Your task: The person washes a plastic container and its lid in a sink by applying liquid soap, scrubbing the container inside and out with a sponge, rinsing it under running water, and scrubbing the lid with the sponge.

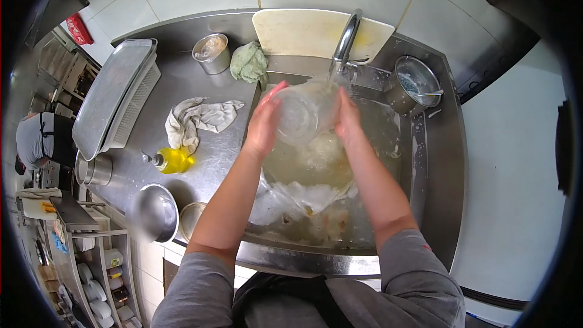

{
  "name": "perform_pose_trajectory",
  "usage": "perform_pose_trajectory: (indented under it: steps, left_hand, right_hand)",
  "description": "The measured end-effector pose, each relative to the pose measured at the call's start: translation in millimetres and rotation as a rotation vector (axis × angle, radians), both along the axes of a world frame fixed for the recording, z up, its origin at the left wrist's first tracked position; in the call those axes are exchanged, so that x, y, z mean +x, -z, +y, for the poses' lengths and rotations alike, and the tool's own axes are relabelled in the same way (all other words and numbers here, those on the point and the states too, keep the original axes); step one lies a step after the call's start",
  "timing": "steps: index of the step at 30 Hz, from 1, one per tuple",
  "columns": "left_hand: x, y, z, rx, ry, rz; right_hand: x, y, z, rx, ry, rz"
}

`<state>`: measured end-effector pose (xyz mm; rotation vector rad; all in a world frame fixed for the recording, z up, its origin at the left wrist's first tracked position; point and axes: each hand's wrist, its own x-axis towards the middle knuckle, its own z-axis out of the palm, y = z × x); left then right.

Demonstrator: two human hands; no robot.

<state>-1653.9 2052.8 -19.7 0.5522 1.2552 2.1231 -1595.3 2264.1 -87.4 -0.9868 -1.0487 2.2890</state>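
Note:
A clear, round plastic container (302, 115) is held between my two hands over the sink, just under the faucet (347, 33). My left hand (264, 120) grips its left side and my right hand (347, 114) its right side. Water runs from the spout onto the container, which is blurred where the stream meets it. Beneath it, the sink (419, 164) holds cloudy water with white foam. A clear, bag-like or plastic piece lies partly under the water; its exact kind I cannot make out.
Left on the steel counter lie a white cloth (200, 118), a yellow soap bottle (174, 160), a green cloth (249, 62), a metal pot (212, 53), a metal bowl (173, 212) and a tray-covered crate (115, 97). A cutting board (291, 30) leans behind the faucet. Right stands another pot (401, 94).

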Motion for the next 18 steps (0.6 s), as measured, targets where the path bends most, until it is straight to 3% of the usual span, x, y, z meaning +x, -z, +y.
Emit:
perform_pose_trajectory:
  steps: [2,4,6,7,8,9,10,12,14,15,16,17,18]
  left_hand:
    - [9,16,-3,-0.017,-0.034,-0.047]
    - [17,27,-3,-0.209,0.158,-0.523]
    - [18,35,-1,-0.286,0.272,-0.571]
    - [18,40,0,-0.364,0.383,-0.615]
    - [18,45,6,-0.362,0.387,-0.617]
    - [16,51,15,-0.379,0.405,-0.574]
    - [16,54,25,-0.397,0.424,-0.532]
    - [16,41,48,-0.409,0.357,-0.486]
    - [10,31,75,-0.185,0.195,-0.455]
    - [4,31,95,-0.183,0.201,-0.458]
    - [-3,38,117,-0.296,0.043,-0.115]
    - [0,34,129,-0.403,-0.119,0.231]
    - [5,32,138,-0.405,-0.118,0.231]
  right_hand:
    - [-4,-18,9,0.139,0.028,0.032]
    - [-7,-36,15,0.279,0.058,0.062]
    - [-7,-53,15,0.633,-0.076,0.032]
    - [-4,-65,11,0.635,-0.074,0.029]
    - [-2,-79,7,0.909,-0.163,-0.008]
    - [2,-90,3,1.180,-0.254,-0.049]
    - [4,-97,2,1.180,-0.253,-0.056]
    - [6,-105,5,1.422,-0.206,0.109]
    - [4,-100,21,1.400,-0.188,0.032]
    - [1,-91,29,1.477,-0.051,0.013]
    - [2,-85,36,1.549,0.088,-0.005]
    - [8,-83,41,1.537,0.059,-0.049]
    - [13,-80,45,1.535,0.059,-0.049]
